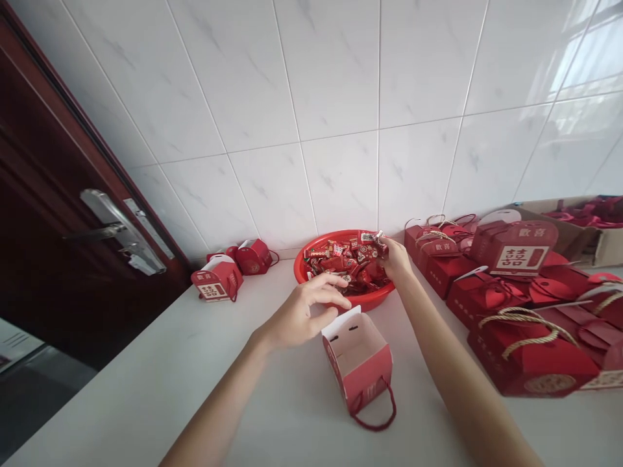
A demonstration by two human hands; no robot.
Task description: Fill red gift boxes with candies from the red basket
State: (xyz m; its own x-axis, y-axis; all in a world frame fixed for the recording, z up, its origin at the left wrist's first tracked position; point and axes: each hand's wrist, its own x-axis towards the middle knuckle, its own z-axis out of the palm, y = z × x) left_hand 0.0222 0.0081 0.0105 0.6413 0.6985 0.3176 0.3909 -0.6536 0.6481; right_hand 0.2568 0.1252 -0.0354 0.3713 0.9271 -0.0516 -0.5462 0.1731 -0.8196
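Observation:
A red plastic basket (311,293) heaped with small red-wrapped candies (348,259) stands against the tiled wall. At its right rim, my right hand (396,261) has its fingers closed on a few wrapped candies (374,239); the palm side is hidden. My left hand (311,308) hovers by the basket's front left rim, fingers spread and slightly curled, with nothing seen in them. Just below and right of it, a red gift box (367,373) sits with its top unfolded and its pale inside showing no contents. A dark red cord handle (377,425) lies at its front.
Closed red gift boxes (516,256) with gold or red cords crowd the right side, beside an open cardboard carton (601,243). More small red boxes (219,279) stand at the back left of the white table (160,383). A dark wooden door (43,162) is at left.

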